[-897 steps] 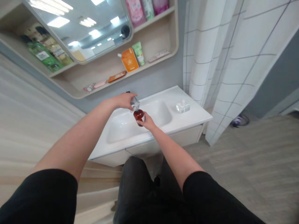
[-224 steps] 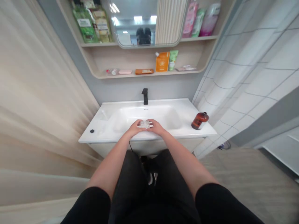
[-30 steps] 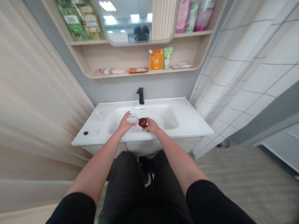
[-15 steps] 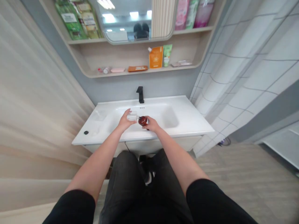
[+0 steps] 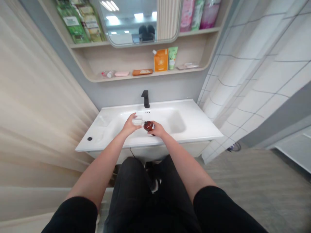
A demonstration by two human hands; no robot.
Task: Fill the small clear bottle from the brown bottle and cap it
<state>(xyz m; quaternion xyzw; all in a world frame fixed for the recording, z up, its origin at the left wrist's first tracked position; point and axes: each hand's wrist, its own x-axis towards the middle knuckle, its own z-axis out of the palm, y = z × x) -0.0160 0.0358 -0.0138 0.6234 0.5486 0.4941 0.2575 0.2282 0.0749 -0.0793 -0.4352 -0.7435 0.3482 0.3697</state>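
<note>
Over the front of the white sink (image 5: 177, 121), my left hand (image 5: 129, 125) is closed around a clear bottle (image 5: 137, 121) that lies sideways, its neck pointing right. My right hand (image 5: 158, 129) grips a brown bottle (image 5: 148, 126), tilted so that its mouth meets the neck of the clear one. Whether liquid runs between them is too small to tell. A black faucet (image 5: 145, 99) stands behind both bottles. On the counter to the left lies a small black cap (image 5: 89, 138).
Above the sink hangs a shelf (image 5: 116, 79) with a mirror (image 5: 136, 22). It carries an orange pouch (image 5: 161, 60), a green tube (image 5: 172, 58), a pink soap bar (image 5: 121, 74) and several bottles. A curtain (image 5: 36, 97) borders the left side; white tiles (image 5: 262, 81) rise at right.
Both hands and both bottles keep nearly the same position. The camera view has shifted very slightly.
</note>
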